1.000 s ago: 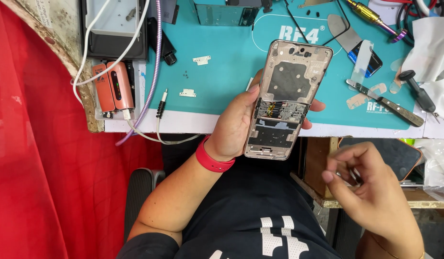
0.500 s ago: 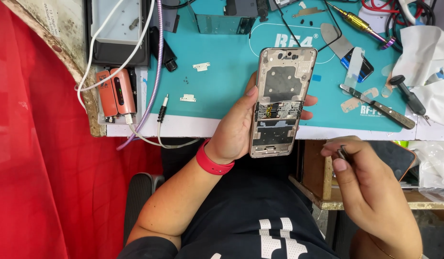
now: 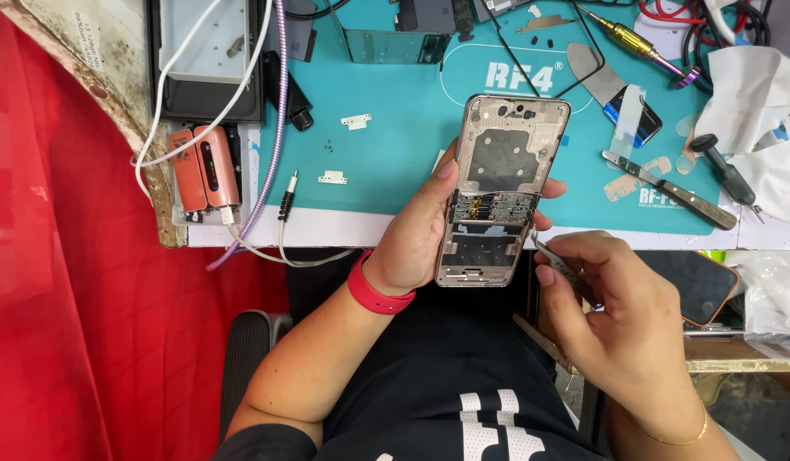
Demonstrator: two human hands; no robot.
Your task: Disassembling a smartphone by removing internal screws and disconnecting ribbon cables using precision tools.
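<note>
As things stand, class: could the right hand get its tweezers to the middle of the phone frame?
Probably yes. The right hand holds the tweezers just beside the phone frame, whose open side faces up. The left hand grips only the edges, so nothing covers the middle.

- opened phone frame [image 3: 497, 188] over the mat's [image 3: 386, 162] front edge, left hand [image 3: 416, 235] on its left.
- right hand [image 3: 621, 320] before the worktop's front edge, pinching what may be tweezers [image 3: 555, 260].
- knife [image 3: 668, 189] toward the mat's right edge.
- power bank [image 3: 205, 169] off its left edge.
</note>
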